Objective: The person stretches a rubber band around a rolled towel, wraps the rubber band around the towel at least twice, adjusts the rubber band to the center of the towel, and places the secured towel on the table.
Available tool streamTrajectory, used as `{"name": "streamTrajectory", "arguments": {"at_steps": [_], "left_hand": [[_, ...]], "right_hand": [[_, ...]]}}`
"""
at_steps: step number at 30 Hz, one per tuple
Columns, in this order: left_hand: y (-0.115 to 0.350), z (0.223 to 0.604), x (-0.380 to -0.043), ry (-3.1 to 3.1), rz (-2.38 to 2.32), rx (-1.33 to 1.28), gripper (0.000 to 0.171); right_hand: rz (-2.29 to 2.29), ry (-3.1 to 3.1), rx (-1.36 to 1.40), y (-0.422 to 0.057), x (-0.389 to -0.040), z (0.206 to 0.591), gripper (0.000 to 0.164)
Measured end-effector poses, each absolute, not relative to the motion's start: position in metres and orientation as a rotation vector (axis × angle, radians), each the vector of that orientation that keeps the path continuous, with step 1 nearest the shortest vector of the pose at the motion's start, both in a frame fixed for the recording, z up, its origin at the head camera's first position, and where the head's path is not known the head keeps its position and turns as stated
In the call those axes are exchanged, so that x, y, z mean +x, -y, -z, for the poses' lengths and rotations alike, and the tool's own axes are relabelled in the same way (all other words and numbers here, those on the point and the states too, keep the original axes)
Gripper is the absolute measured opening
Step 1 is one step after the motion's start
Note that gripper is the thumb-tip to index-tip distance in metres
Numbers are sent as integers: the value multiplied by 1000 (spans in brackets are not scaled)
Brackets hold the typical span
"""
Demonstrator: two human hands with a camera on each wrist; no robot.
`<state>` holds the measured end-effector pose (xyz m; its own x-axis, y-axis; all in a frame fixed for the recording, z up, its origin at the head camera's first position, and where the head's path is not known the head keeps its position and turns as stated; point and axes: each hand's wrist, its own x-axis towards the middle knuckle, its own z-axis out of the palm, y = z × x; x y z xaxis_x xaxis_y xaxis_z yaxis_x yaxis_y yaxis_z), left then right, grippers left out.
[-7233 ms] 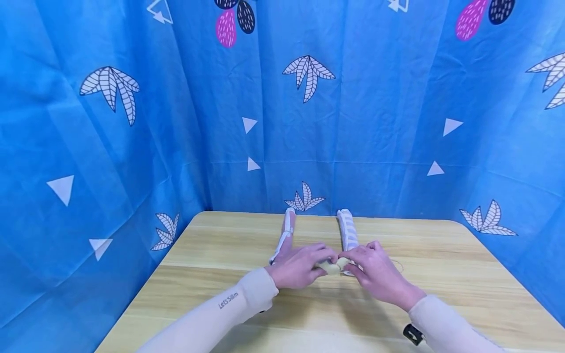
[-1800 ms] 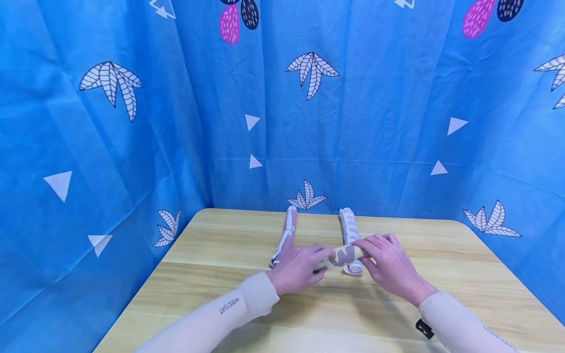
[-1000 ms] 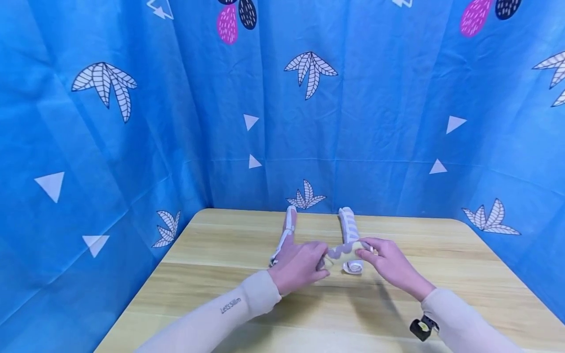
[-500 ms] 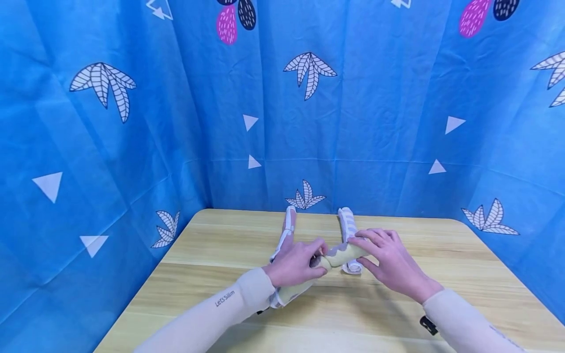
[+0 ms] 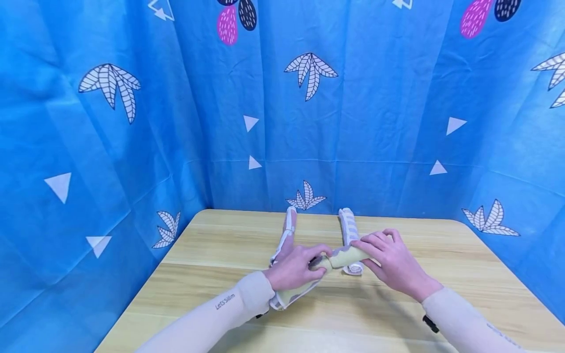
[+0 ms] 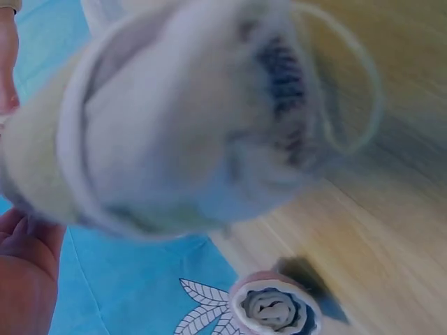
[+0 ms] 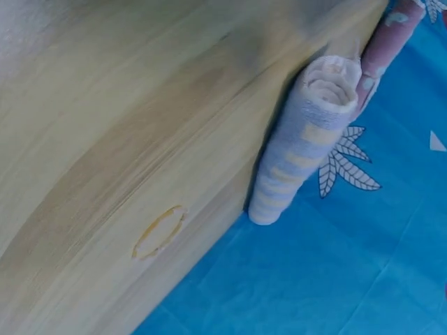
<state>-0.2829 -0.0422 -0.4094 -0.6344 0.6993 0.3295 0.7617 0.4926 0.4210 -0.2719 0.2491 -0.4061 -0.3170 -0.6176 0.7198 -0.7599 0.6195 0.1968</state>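
A rolled-up yellow towel with grey patches [image 5: 348, 257] slants between both hands above the table. My left hand [image 5: 291, 269] grips its middle, thumb below and fingers curled over the top; the towel's near end sticks out under the left wrist. My right hand [image 5: 390, 262] holds the far right end between thumb and fingers. A thin line rings the roll just right of the left fingers. In the left wrist view the towel's near end [image 6: 160, 125] fills much of the frame, blurred, with a thin pale loop [image 6: 370, 70] hanging off it.
Two more rolled towels lie behind the hands: a pink one with white edging [image 5: 289, 230] and a grey-and-white striped one [image 5: 348, 228]. A yellow rubber band [image 7: 144, 236] lies on the wooden table [image 5: 229, 235]. Blue printed curtain [image 5: 375, 122] surrounds the table's back and sides.
Both hands were close together at first; the right hand has since moved right along the roll. The roll has tilted, and its near end now shows below the left wrist.
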Motion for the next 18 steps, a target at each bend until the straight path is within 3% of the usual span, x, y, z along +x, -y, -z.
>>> {"name": "streamTrajectory", "arguments": {"at_steps": [3, 8, 18], "left_hand": [[43, 411, -283, 2559, 751, -1326, 32], [42, 412, -281, 2534, 633, -1367, 31], [40, 414, -281, 2504, 546, -1384, 18]], "right_hand": [[-249, 2089, 1056, -250, -272, 404, 44], [-261, 2163, 1014, -250, -270, 405, 31], [-277, 2228, 964, -241, -270, 401, 35]]}}
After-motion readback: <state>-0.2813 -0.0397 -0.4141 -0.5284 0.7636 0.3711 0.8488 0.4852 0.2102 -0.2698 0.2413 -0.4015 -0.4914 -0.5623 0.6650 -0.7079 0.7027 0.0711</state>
